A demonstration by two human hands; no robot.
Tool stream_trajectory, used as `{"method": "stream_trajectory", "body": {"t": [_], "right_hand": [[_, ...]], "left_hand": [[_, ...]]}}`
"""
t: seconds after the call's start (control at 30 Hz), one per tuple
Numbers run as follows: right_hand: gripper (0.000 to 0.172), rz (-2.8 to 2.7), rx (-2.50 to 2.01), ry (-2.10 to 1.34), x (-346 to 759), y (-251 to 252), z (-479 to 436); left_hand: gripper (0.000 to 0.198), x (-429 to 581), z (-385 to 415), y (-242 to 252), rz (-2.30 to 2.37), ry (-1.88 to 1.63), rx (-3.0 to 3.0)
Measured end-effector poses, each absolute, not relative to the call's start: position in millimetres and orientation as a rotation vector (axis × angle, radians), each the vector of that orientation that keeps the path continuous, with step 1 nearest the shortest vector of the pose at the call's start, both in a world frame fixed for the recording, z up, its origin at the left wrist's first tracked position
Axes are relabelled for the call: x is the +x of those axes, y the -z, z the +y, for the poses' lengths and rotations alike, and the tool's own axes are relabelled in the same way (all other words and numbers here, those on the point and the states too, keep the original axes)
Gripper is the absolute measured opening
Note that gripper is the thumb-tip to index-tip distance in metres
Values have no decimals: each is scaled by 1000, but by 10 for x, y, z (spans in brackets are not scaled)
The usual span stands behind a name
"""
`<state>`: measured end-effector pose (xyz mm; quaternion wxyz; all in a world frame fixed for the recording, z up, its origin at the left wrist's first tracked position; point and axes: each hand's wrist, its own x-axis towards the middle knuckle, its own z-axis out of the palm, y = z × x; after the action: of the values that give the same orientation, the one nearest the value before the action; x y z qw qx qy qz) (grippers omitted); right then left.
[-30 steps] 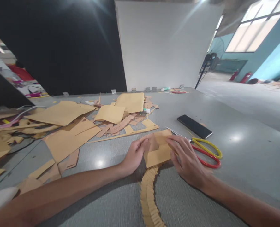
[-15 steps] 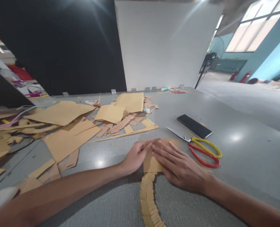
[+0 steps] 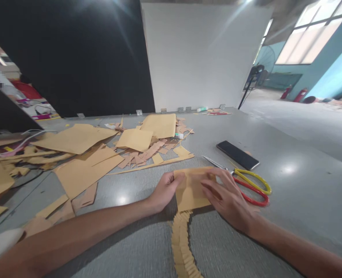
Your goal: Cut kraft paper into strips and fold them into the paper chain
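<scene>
A square of brown kraft paper [image 3: 192,195] lies between my two hands, its far edge lifted a little. My left hand [image 3: 166,191] pinches its left edge, thumb on top. At the paper's right side, my right hand [image 3: 225,195] has curled fingers touching the sheet near its edge; the fingertips are partly hidden. Below the square, a curved, pleated strip of brown paper [image 3: 181,239] runs toward me and leaves the view at the bottom. Scissors [image 3: 250,185] with one yellow and one red handle lie just beyond my right hand, their blades pointing far left.
A black phone [image 3: 237,154] rests past the scissors. Brown paper sheets [image 3: 86,168] and scraps cover the table's left and middle. A glue stick [image 3: 202,109] lies by the white upright panel [image 3: 205,54]. At the lower left sits a white rounded object [image 3: 3,244].
My right hand has lifted from lying flat across the paper and shifted right, its fingers now bent. More of the square shows. My left hand stays at the left edge.
</scene>
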<state>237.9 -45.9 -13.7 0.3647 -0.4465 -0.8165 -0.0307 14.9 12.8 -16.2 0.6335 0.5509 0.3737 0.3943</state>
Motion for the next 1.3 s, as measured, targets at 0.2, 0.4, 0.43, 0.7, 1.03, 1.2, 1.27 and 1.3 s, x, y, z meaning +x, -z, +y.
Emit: {"method": "stream_trajectory", "body": {"t": [0.2, 0.4, 0.43, 0.7, 1.03, 1.2, 1.27, 1.3], "right_hand": [[48, -1742, -1314, -274, 2404, 191, -365], [41, -1504, -1312, -522, 2424, 207, -319], [38, -1492, -1312, -503, 2426, 199, -322], [13, -1637, -1250, -303, 2417, 156, -418], [10, -1719, -1130, 96, 2363, 48, -428], [12, -1815, -1122, 283, 2340, 6, -516], [10, -1876, -1111, 356, 2340, -5, -544], [10, -1899, -1118, 378, 2341, -9, -552]], "left_hand": [[33, 175, 128, 138, 684, -903, 1183], [25, 153, 106, 94, 706, -888, 1254], [24, 139, 102, 93, 701, -851, 1285], [62, 101, 111, 112, 545, -690, 1189], [40, 148, 17, 73, 496, -653, 1232], [45, 149, -111, 71, 454, -584, 1178], [55, 155, -166, 74, 413, -589, 1166], [59, 160, -189, 74, 396, -595, 1166]]}}
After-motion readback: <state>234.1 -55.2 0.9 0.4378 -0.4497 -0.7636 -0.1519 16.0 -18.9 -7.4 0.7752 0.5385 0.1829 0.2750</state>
